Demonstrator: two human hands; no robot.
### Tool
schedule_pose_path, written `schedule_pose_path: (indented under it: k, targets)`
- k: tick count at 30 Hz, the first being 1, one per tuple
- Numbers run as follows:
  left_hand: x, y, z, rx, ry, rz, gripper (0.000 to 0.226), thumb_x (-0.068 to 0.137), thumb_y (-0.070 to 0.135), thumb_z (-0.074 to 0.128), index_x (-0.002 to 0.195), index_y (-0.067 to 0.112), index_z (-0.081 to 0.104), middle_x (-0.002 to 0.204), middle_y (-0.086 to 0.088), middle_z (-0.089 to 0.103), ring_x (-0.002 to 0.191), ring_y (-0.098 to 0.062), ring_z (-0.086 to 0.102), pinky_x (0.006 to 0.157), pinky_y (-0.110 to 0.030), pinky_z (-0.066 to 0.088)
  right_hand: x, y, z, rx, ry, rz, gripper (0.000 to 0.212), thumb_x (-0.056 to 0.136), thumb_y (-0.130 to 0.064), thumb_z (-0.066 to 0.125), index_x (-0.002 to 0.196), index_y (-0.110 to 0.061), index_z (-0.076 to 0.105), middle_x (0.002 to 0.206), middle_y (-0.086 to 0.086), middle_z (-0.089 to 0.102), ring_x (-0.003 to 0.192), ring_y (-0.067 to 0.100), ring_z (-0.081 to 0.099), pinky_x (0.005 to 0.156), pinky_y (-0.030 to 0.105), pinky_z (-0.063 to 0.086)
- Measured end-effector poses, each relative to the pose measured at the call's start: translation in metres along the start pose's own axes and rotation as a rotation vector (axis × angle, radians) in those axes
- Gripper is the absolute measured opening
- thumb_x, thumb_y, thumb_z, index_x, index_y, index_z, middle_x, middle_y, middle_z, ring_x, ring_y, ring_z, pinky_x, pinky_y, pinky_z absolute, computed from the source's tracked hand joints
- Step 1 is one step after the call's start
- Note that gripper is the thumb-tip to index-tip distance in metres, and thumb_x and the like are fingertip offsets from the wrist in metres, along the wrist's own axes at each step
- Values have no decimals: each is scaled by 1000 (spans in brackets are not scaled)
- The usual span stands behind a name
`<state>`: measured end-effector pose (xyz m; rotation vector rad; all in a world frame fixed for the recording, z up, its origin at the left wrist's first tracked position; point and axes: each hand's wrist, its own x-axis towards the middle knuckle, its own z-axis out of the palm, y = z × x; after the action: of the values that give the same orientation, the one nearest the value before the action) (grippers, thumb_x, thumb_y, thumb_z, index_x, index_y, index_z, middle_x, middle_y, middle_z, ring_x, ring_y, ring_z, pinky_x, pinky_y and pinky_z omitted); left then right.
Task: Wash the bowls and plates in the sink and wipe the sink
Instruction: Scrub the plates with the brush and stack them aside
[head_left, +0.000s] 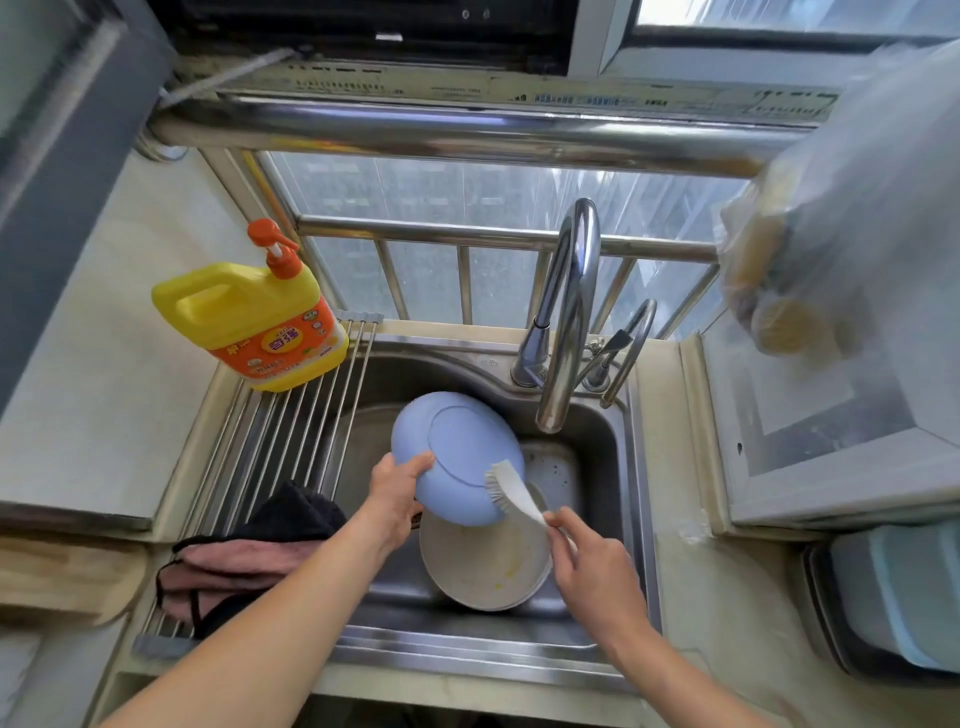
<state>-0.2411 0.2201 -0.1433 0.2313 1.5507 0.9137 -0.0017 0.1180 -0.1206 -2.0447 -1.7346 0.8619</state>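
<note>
My left hand (396, 493) grips the rim of a blue plate (452, 447), tilted with its underside facing me above the steel sink (613, 462). My right hand (592, 566) holds the handle of a white dish brush (506, 488), whose bristles touch the plate's lower right edge. Under the plate, white bowls or plates (483, 566) with yellow food stains lie stacked in the sink. Another white dish (553, 475) lies behind them, partly hidden.
The curved faucet (569, 312) arches over the sink's back right. A yellow detergent bottle (249, 312) stands on the roll-up drying rack (291, 426) at left, where a pink and black cloth (249, 551) lies. A grey-blue container (893, 592) sits at right.
</note>
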Motion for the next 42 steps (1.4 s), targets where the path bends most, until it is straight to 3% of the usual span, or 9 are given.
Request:
schedule_pose_path:
  k: [6, 10, 14, 23, 26, 30, 35, 39, 42]
  targets:
    - [4, -10, -6, 10, 52, 9, 42, 92, 9, 68, 132, 6, 53, 118, -18, 68, 100, -36, 69, 75, -44, 59, -20, -19, 17, 37, -99, -160, 19, 101, -44, 50, 118, -43, 55, 58, -2, 55, 56, 25, 52, 55, 40, 46]
    - [3, -10, -15, 43, 26, 15, 38, 93, 11, 67, 129, 12, 54, 119, -13, 68, 105, -33, 68, 85, -52, 58, -3, -9, 19, 8, 18, 147, 15, 101, -42, 46, 112, -34, 52, 69, 2, 65, 73, 34, 64, 61, 42, 53]
    - [4, -10, -21, 41, 35, 29, 38, 93, 10, 67, 129, 12, 54, 119, -14, 68, 106, -34, 67, 85, -52, 58, -9, -26, 15, 57, -86, -25, 13, 102, -40, 50, 112, -36, 58, 59, -2, 56, 63, 29, 58, 56, 41, 45]
    - [3, -12, -29, 65, 13, 39, 43, 92, 13, 69, 132, 14, 54, 121, -14, 68, 107, -35, 68, 83, -55, 59, 1, -23, 12, 79, -133, -40, 10, 101, -38, 54, 110, -38, 59, 58, -1, 57, 57, 23, 55, 58, 43, 48]
    - [1, -12, -31, 97, -16, 44, 42, 92, 13, 69, 132, 15, 55, 122, -14, 68, 107, -36, 68, 82, -59, 59, 12, -14, 12, 27, -73, 126, 10, 101, -38, 50, 107, -35, 57, 67, -3, 62, 67, 27, 60, 62, 40, 52]
    - [1, -13, -29, 79, -6, 49, 43, 92, 12, 69, 132, 13, 54, 121, -15, 68, 106, -37, 68, 84, -61, 57, 7, -28, 15, 125, -156, -51, 12, 100, -37, 55, 110, -37, 62, 55, -6, 53, 51, 15, 50, 57, 34, 45]
    - [-2, -14, -28, 91, -26, 46, 44, 92, 11, 69, 133, 14, 54, 122, -14, 67, 108, -36, 67, 87, -62, 56, 22, -20, 10, 6, -84, 118, 12, 100, -38, 49, 109, -35, 55, 79, 6, 68, 79, 36, 64, 66, 41, 53]
    - [-7, -11, -31, 51, -2, 60, 43, 92, 10, 68, 133, 12, 53, 122, -16, 67, 109, -38, 66, 90, -63, 54, 6, -34, 10, 91, -147, -75, 13, 101, -37, 52, 112, -36, 59, 61, -1, 58, 58, 23, 55, 59, 42, 49]
    - [-13, -4, -36, 95, -59, 68, 42, 92, 10, 68, 131, 13, 55, 122, -15, 68, 108, -37, 67, 89, -63, 55, 10, -23, 8, 63, -103, 70, 10, 100, -37, 51, 108, -36, 57, 65, -2, 61, 64, 26, 61, 60, 41, 52]
